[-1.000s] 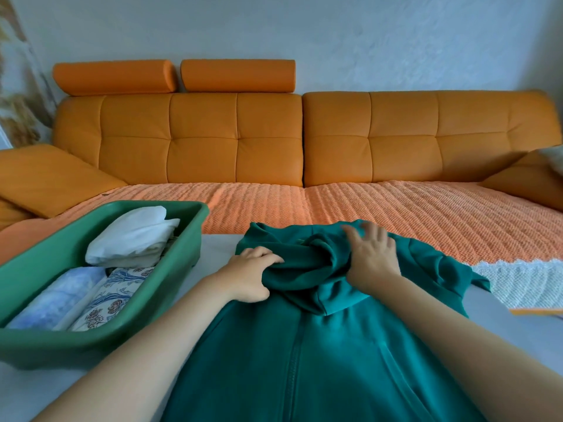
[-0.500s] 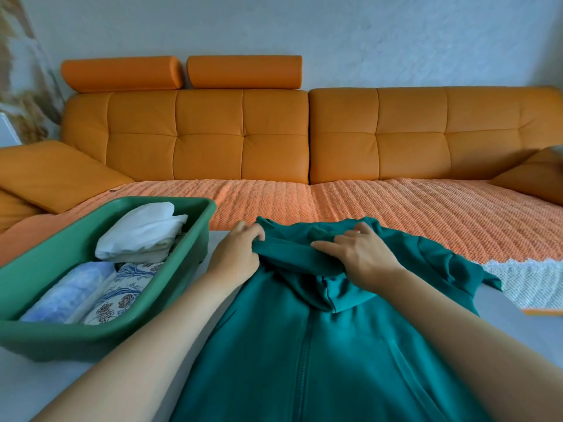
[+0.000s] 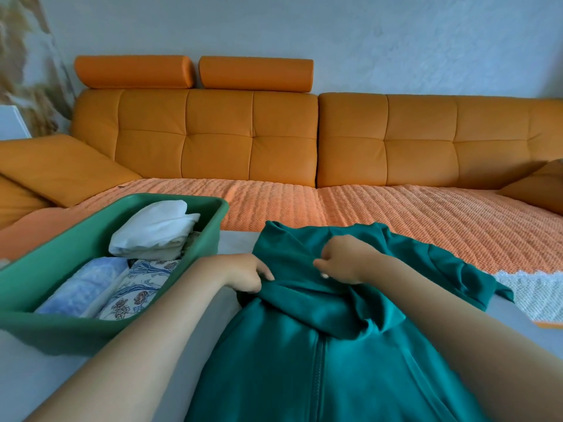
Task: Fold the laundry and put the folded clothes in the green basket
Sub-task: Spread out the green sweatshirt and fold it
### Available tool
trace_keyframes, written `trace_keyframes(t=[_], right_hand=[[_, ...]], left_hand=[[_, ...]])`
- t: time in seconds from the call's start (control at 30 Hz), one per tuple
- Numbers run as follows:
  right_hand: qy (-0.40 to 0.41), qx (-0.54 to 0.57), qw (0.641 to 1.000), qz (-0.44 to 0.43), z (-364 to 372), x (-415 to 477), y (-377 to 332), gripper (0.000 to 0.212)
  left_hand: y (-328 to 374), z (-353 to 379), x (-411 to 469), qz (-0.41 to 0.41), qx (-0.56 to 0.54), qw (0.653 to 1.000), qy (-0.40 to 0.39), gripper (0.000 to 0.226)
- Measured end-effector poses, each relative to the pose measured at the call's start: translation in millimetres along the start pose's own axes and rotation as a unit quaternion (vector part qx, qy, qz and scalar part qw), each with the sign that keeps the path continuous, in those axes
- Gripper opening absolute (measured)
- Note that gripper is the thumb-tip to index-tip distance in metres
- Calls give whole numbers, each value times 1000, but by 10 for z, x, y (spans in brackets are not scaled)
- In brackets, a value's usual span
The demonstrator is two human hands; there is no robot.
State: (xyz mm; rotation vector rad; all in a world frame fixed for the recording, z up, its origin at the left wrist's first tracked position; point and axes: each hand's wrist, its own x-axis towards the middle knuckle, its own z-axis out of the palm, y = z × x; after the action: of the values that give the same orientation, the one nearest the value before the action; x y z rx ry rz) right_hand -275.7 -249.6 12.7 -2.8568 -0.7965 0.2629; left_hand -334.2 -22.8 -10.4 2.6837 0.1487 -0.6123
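A teal zip-up hoodie point(image 3: 304, 370) lies front-up on the grey table, its zipper running toward me and its hood bunched at the far end. My left hand point(image 3: 248, 274) pinches the hood's left edge. My right hand point(image 3: 344, 263) grips a fold of the hood near its middle. One sleeve spreads out to the right. The green basket point(image 3: 210, 233) stands to the left and holds a white folded garment point(image 3: 152, 229), a light blue one point(image 3: 82, 284) and a floral one point(image 3: 137, 287).
The grey table point(image 3: 54, 373) carries the basket and the hoodie. Behind it runs an orange sofa point(image 3: 249, 138) with a woven orange throw point(image 3: 396, 220) on the seat. A white lace edge point(image 3: 530, 290) hangs at the right. Cushions sit at both sofa ends.
Both hands have pulled the hood fabric back toward me, folding it down over the hoodie's chest. The view has shifted slightly to the left.
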Motion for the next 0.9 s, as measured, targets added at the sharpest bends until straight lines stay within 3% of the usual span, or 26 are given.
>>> trace_keyframes(t=[0.07, 0.13, 0.2, 0.3, 0.37, 0.47, 0.57, 0.67, 0.73, 0.8, 0.9], right_hand=[[49, 94, 994, -9, 57, 265, -110, 20], [52, 139, 989, 10, 119, 571, -187, 33], [39, 107, 993, 30, 197, 847, -250, 43], [-14, 7, 997, 70, 368, 1159, -263, 34], [-26, -35, 994, 97, 440, 1278, -242, 20], [14, -12, 995, 100, 424, 1455, -205, 15], [123, 25, 987, 95, 272, 1538, -182, 24], [217, -21, 973, 70, 156, 1551, -123, 29], [187, -49, 980, 38, 160, 1543, -83, 29], [88, -61, 994, 31, 225, 1512, -2, 33], [12, -47, 997, 56, 245, 1386, 171, 45]], left_hand=[[6, -6, -8, -13, -64, 998, -1, 47], [20, -15, -14, -21, -111, 993, -17, 44], [17, -34, 2, -15, -108, 994, -4, 37], [-38, -50, 121, 6, -22, 992, 128, 26], [-111, -24, 279, 36, 24, 972, 230, 32], [-170, 49, 503, 95, 11, 960, 264, 43], [-112, 160, 623, 154, 22, 953, 260, 47], [-84, 258, 660, 139, 27, 972, 188, 78], [-107, 308, 672, 87, 44, 988, 124, 93], [-123, 329, 677, 18, 71, 995, 70, 98], [-83, 295, 698, -26, 72, 996, 43, 104]])
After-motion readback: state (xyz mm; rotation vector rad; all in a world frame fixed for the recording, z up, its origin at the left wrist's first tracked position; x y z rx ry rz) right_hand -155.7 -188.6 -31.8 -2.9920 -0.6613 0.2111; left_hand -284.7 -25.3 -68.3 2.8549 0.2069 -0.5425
